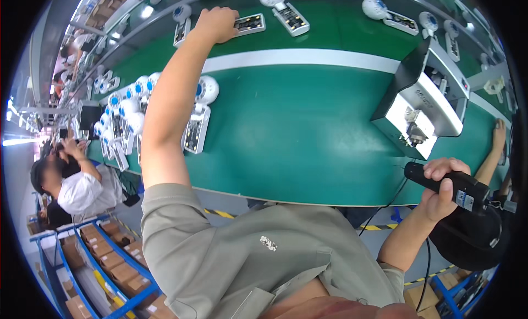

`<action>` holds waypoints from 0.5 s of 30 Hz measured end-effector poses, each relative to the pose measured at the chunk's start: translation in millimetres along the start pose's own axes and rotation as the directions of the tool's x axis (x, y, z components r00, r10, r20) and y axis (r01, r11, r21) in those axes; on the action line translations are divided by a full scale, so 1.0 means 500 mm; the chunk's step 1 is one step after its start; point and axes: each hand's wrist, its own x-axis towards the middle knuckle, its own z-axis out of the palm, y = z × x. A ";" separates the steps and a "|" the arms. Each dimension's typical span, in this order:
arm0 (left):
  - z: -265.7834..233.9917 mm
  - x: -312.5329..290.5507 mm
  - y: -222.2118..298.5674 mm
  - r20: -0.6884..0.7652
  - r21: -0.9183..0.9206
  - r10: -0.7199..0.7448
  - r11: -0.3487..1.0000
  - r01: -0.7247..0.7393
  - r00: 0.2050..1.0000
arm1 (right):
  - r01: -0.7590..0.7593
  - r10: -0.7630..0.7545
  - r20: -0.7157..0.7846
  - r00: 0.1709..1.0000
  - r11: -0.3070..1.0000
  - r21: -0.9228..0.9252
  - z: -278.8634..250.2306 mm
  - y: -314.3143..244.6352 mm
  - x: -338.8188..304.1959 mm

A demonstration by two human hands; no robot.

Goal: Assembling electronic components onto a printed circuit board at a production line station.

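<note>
My left hand (pixel 216 25) reaches far across the bench, its fingers curled over one end of a white device (pixel 250 25). That device lies with its oblong body open, dark inner parts showing; its other end is hidden under the hand. In my right hand (pixel 443 195) is a black electric screwdriver (pixel 465 190), gripped round its body, its thin bit pointing left over the bench's near edge. Beyond it stands a white and black screw feeder (pixel 418 107).
Many similar round-headed white devices (pixel 118 118) crowd the left side by my forearm. More devices (pixel 290 18) sit on the green far strip (pixel 341 33) behind a white rail (pixel 308 57). A cable (pixel 385 205) hangs near the screwdriver. Other people work left and right.
</note>
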 end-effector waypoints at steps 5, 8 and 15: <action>-0.003 0.073 0.088 -0.534 -0.025 0.115 0.988 -0.151 0.838 | -0.015 0.014 -0.038 0.999 1.000 -0.006 0.014 -0.003 0.006; -0.005 0.106 0.129 -0.595 0.061 0.248 0.962 -0.264 0.765 | -0.007 0.005 -0.063 0.998 1.000 -0.027 0.031 -0.004 0.008; 0.000 0.092 0.128 -0.430 0.117 0.336 0.941 -0.317 0.838 | 0.012 -0.014 -0.125 0.992 1.000 -0.018 0.035 0.000 -0.005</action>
